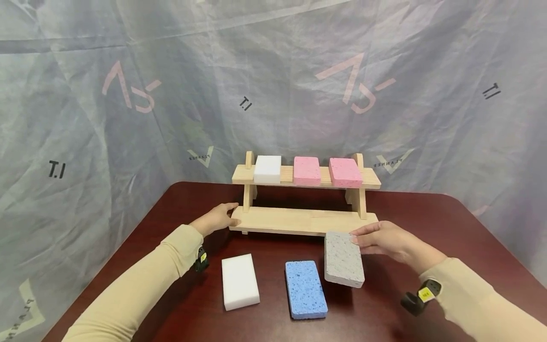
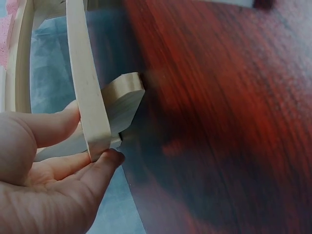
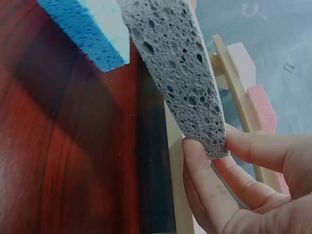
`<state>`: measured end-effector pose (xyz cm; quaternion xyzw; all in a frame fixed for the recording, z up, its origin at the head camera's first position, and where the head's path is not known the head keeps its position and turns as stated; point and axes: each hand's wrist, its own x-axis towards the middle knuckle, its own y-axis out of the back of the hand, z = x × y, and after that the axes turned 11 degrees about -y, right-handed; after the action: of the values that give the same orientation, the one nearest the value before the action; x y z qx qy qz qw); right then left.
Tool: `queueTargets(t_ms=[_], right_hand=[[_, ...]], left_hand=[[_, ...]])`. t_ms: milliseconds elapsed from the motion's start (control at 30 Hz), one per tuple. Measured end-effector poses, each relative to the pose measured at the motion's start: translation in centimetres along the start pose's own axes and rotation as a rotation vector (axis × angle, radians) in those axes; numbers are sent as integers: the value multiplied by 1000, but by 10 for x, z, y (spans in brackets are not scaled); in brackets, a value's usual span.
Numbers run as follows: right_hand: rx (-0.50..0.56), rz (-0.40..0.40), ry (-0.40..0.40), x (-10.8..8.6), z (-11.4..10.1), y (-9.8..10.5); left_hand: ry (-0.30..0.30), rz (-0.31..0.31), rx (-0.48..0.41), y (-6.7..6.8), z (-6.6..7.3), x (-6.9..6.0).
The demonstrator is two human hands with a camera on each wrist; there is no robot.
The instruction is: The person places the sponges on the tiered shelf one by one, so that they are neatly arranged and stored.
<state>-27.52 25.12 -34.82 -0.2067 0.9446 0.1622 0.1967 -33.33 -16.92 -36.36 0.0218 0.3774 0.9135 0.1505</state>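
Observation:
My right hand (image 1: 386,241) pinches a grey porous sponge (image 1: 343,259) by its far right corner and holds it above the table, in front of the wooden rack's lower shelf. The right wrist view shows the thumb and fingers on either face of the grey sponge (image 3: 178,73). My left hand (image 1: 217,218) grips the left end of the two-tier wooden rack (image 1: 299,219), thumb and fingers around the lower shelf's end (image 2: 90,97). A blue sponge (image 1: 305,289) lies on the table left of the grey one, and a white sponge (image 1: 240,281) lies farther left.
On the rack's upper shelf (image 1: 287,174) sit a white sponge (image 1: 268,169), a pink sponge (image 1: 306,170) and another pink sponge (image 1: 345,172). The dark red table (image 1: 179,304) reaches back to a grey printed sheet (image 1: 282,71).

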Motion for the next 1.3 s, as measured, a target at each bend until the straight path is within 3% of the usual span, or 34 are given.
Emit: queueTargets(t_ms=[367,667,800,967,1300], right_hand=[[25,6,13,16,-22,-10],[60,27,-44,27,-31,-17],[120,22,-48,33,-39,-19],[88,35,-20,41,-50,-20],[151,43,2,59,-62,-38]], left_hand=[[-20,-16,6,2,-1,-1],[-70,-48,-47,4,-9,2],[-73,-41,-57,4,-10,2],[-54,-12,-73,4,-7,2],[-76,7,-90,3,-3,2]])
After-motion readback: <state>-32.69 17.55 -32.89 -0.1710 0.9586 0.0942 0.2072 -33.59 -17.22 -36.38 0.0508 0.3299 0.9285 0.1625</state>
